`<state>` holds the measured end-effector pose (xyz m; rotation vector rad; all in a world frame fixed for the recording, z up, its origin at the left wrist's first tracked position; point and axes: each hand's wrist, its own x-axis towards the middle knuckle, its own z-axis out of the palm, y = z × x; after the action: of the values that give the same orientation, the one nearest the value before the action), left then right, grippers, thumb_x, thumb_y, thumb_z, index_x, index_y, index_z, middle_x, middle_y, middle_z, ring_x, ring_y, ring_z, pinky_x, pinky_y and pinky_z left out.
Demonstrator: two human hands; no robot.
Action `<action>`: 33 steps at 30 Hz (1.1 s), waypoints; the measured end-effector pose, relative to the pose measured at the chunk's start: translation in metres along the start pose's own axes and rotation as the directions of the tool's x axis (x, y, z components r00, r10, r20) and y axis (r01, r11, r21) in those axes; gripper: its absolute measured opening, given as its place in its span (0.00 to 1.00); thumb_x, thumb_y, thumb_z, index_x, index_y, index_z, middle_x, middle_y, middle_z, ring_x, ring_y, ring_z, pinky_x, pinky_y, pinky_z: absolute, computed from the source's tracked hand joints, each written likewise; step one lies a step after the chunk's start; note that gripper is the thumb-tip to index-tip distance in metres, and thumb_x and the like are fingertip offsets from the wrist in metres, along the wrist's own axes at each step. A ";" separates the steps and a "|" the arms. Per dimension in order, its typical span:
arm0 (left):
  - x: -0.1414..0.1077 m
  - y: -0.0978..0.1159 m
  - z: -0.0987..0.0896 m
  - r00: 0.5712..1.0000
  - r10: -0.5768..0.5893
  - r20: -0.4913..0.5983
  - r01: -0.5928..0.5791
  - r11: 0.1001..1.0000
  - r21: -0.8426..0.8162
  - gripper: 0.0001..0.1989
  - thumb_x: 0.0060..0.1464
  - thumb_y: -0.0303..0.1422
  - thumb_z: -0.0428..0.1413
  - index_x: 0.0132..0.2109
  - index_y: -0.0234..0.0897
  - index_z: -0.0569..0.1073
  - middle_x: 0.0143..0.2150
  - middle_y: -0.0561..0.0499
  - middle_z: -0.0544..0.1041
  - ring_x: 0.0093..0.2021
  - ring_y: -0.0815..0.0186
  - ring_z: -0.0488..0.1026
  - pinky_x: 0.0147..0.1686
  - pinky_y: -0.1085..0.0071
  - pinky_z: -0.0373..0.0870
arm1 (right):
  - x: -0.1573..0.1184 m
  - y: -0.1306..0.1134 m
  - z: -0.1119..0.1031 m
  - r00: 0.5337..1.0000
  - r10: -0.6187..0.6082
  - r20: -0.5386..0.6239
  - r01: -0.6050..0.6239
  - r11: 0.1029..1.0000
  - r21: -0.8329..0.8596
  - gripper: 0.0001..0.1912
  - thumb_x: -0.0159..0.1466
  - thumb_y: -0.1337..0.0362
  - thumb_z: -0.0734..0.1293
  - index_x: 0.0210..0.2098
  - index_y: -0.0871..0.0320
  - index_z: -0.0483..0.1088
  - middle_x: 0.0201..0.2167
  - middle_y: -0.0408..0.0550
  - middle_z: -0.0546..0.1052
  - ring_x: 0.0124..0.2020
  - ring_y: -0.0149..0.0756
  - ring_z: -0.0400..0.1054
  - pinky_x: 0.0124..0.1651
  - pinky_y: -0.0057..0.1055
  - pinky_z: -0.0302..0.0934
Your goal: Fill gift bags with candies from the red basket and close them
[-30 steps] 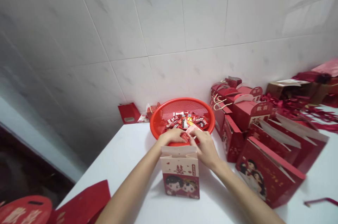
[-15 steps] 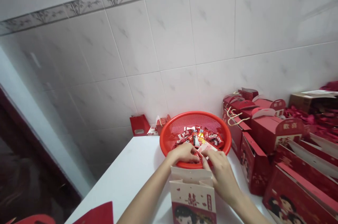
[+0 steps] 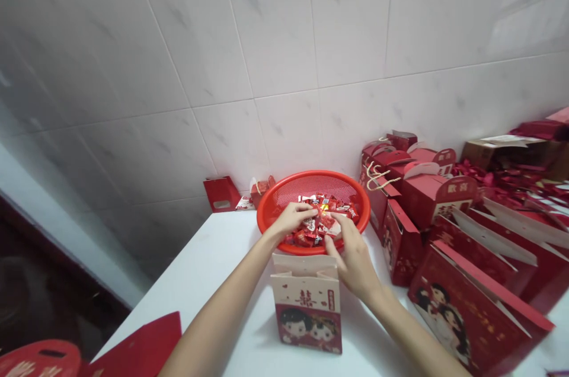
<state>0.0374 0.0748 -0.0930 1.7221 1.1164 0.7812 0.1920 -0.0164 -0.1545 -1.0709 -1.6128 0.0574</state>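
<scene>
A red plastic basket holds many small wrapped candies, mostly red. Over its left part, my left hand has its fingers closed on a candy in a red and white wrapper. My right hand is at the basket's front right, thumb and forefinger apart, the fingertips near the candies. Just in front of the basket, between my forearms, an open-topped paper box stands upright on the white table. It is cream above and red below, with two cartoon faces.
Red gift boxes with handles and rope loops crowd the right side. A cardboard box sits behind them. A small red box leans by the tiled wall. Red card pieces lie at the lower left.
The view has tilted down, showing more of the paper box. My left hand has moved back over the candies and lifted one. My right hand's thumb and forefinger have spread apart.
</scene>
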 end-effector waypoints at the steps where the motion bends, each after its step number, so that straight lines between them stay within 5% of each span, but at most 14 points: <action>1: -0.001 0.002 0.000 1.000 0.002 0.000 -0.002 0.999 -0.037 0.20 0.41 0.48 0.63 0.29 0.33 0.74 0.23 0.55 0.67 0.24 0.73 0.60 0.22 0.76 0.55 | 0.001 0.000 0.000 0.999 0.032 -0.005 -0.032 0.999 0.012 0.22 0.67 0.64 0.59 0.60 0.59 0.61 0.56 0.60 0.72 0.57 0.46 0.68 0.58 0.45 0.64; 6: -0.006 0.008 0.001 0.995 0.021 0.096 -0.012 0.995 -0.097 0.18 0.45 0.46 0.64 0.30 0.33 0.76 0.23 0.55 0.68 0.24 0.73 0.63 0.23 0.76 0.57 | 0.005 0.002 -0.002 0.984 0.173 0.042 -0.175 0.984 0.036 0.26 0.68 0.57 0.59 0.63 0.62 0.59 0.59 0.62 0.70 0.60 0.48 0.67 0.59 0.45 0.63; 11: -0.005 0.004 0.001 0.973 0.097 0.211 -0.084 0.994 -0.068 0.18 0.47 0.46 0.64 0.31 0.32 0.77 0.28 0.53 0.73 0.29 0.71 0.66 0.29 0.75 0.61 | 0.009 -0.003 -0.009 0.961 0.245 0.125 -0.251 0.967 0.036 0.15 0.68 0.62 0.58 0.50 0.58 0.69 0.47 0.54 0.79 0.49 0.44 0.74 0.53 0.38 0.65; 16: -0.002 0.002 0.001 0.994 -0.016 0.110 0.028 0.993 -0.112 0.18 0.51 0.42 0.62 0.44 0.34 0.78 0.37 0.51 0.76 0.28 0.73 0.66 0.26 0.77 0.61 | 0.012 -0.008 -0.015 0.940 0.340 0.016 -0.331 0.900 0.284 0.12 0.66 0.59 0.60 0.46 0.56 0.68 0.46 0.53 0.78 0.45 0.42 0.74 0.48 0.36 0.67; 20: 0.001 0.009 0.000 0.996 -0.074 0.051 0.086 0.957 -0.279 0.14 0.52 0.30 0.57 0.47 0.34 0.76 0.42 0.49 0.76 0.32 0.72 0.70 0.29 0.76 0.66 | 0.019 -0.008 -0.020 0.902 0.429 -0.042 -0.332 0.754 0.567 0.15 0.62 0.55 0.65 0.44 0.57 0.67 0.44 0.53 0.76 0.42 0.43 0.75 0.42 0.35 0.69; 25: 0.002 0.014 -0.001 0.996 -0.057 0.074 0.082 0.916 -0.392 0.18 0.45 0.22 0.55 0.46 0.34 0.76 0.37 0.51 0.76 0.33 0.71 0.72 0.37 0.73 0.71 | 0.024 -0.007 -0.026 0.867 0.497 -0.040 -0.327 0.627 0.708 0.16 0.58 0.55 0.70 0.43 0.57 0.70 0.41 0.51 0.77 0.36 0.40 0.75 0.41 0.37 0.70; 33: -0.010 0.032 0.006 0.974 0.033 0.224 0.054 0.928 -0.368 0.14 0.50 0.38 0.64 0.41 0.33 0.79 0.41 0.45 0.79 0.42 0.63 0.75 0.43 0.67 0.72 | 0.015 -0.003 -0.020 0.911 0.393 -0.122 -0.257 0.776 0.576 0.12 0.59 0.59 0.69 0.41 0.53 0.80 0.52 0.54 0.73 0.55 0.46 0.69 0.55 0.42 0.67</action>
<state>0.0495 0.0577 -0.0665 1.4390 0.7634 0.7159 0.2070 -0.0177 -0.1342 -0.8474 -1.0716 0.5793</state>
